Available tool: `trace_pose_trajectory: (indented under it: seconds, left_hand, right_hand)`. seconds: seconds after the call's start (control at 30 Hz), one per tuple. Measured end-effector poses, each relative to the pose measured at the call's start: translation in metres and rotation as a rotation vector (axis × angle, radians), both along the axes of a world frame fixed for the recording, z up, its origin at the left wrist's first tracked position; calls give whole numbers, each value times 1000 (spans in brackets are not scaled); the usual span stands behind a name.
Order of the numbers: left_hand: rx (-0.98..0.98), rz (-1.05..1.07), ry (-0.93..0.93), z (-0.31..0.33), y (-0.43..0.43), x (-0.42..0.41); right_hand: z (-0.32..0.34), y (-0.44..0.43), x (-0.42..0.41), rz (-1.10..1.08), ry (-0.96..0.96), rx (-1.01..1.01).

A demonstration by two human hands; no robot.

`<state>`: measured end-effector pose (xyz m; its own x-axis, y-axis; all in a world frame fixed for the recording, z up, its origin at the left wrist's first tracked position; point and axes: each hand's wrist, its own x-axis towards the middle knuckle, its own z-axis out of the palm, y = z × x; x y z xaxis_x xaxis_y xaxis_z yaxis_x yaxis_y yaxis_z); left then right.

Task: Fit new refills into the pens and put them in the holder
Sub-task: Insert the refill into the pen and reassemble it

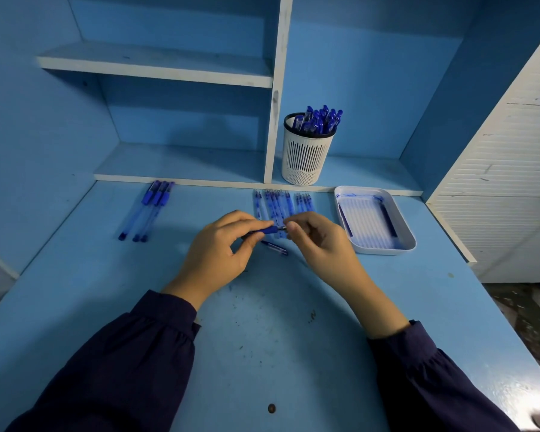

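holder (pixel 306 157): back shelf, holding pens, well apart from hands.
left hand (pixel 219 251): fingers curled round the barrel, held level.
right hand (pixel 320 241): thumb and forefinger pinch the tip end.
refills (pixel 275 202): row just behind; thin, probably bendy.
pen (pixel 267 230): between hands; likely light, stiff, slick; grip the blue section.

1. Blue desk (pixel 106 307), its top marked with dark specks (pixel 240 310) near the middle.
2. Dark round spot (pixel 271 408) on the desk, close to the front edge.
3. White-edged upper shelf (pixel 156 65) at left, with a low shelf (pixel 181 163) beneath it.
4. White upright divider (pixel 278 88) between the two bays.
5. White slatted panel (pixel 512 182) at right, with dark floor (pixel 527 307) below it.
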<state>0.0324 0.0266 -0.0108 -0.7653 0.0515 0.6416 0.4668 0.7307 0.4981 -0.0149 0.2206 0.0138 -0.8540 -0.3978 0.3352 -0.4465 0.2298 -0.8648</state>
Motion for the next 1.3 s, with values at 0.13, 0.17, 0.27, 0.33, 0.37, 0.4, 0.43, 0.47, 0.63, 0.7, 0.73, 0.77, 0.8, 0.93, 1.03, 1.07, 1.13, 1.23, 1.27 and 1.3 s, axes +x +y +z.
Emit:
trace_pose_trajectory:
  seconds: [0.13,0.17,0.27,0.33,0.37,0.4,0.43,0.47,0.63,0.7,0.73,0.77,0.8,0.93,1.03,1.07,1.13,1.23,1.27,1.3]
  left_hand:
    - [-1,-1,-3,1,0,1]
    - [-2,-1,-3,1,-1,1]
    - [-9,-4,-6,1,-1,1]
    - [-7,-1,-6,0,-1,1]
    - [-5,0,-6,0,-1,1]
    - [-7,2,-8,0,0,1]
    - [-8,1,-11,1,1,2]
    - [-5,-2,-14,1,1,2]
    - [4,-4,-22,0,-1,1]
    - [0,0,-26,0,-1,1]
    - [-2,1,-28,0,-1,2]
    - [-3,0,-28,0,-1,2]
    - [-3,0,-26,0,0,2]
    - [1,-5,-22,-1,-1,2]
    - [-2,-9,-25,-1,-1,2]
    - [-5,-12,-27,-1,0,2]
    - [-11,-10,-29,-1,0,1]
    - [-2,-4,-37,-2,0,0]
    - [-4,-4,-39,-2,0,1]
    - [-6,-7,-39,-1,0,1]
  right_hand:
    - [-1,1,-1,42,-21,-24]
    - [-2,1,-2,35,0,1]
    - [-2,2,-3,37,-23,-10]
    - [1,2,-2,74,-54,-36]
    - [0,2,-2,87,-46,-24]
    - [-1,2,-2,86,-34,-1]
    - [-2,2,-2,78,-30,16]
    - [-3,2,-2,62,-29,28]
    - [0,3,-2,69,-71,-40]
    - [-1,3,-3,62,-37,-15]
    - [-1,3,-3,50,-22,5]
    - [-2,3,-3,37,-19,15]
    - [-2,4,-4,33,-23,10]
    - [0,4,-2,52,-8,-24]
    - [-1,4,-2,29,36,25]
    - [-1,4,-2,27,26,19]
    - [1,4,-1,45,-16,-20]
    - [-1,3,-1,53,12,2]
    - [-2,3,-1,41,25,23]
    - [-2,3,-2,29,23,30]
